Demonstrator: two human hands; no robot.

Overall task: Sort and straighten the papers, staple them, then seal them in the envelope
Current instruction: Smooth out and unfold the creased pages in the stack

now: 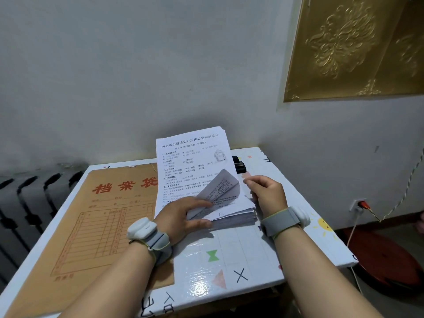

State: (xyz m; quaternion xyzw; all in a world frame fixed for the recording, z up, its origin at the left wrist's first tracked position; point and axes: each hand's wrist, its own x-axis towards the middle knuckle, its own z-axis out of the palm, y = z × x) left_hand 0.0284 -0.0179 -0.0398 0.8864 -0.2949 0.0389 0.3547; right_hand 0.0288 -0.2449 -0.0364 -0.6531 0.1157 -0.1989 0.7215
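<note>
Papers (195, 161) in both grips: left hand (181, 214) curled round near edge, right hand (266, 193) pinching right edge.

envelope (103, 216) left of papers (195, 161), stapler (238, 166) behind

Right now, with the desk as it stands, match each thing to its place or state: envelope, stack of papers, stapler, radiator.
Things:
1. envelope
2. stack of papers
3. stapler
4. radiator

Places or states:
A. beside the table, to its left
B. behind the papers, partly hidden
C. lying flat on the table's left side
D. gripped by the left hand and right hand

Pairs: 1-C, 2-D, 3-B, 4-A
</note>
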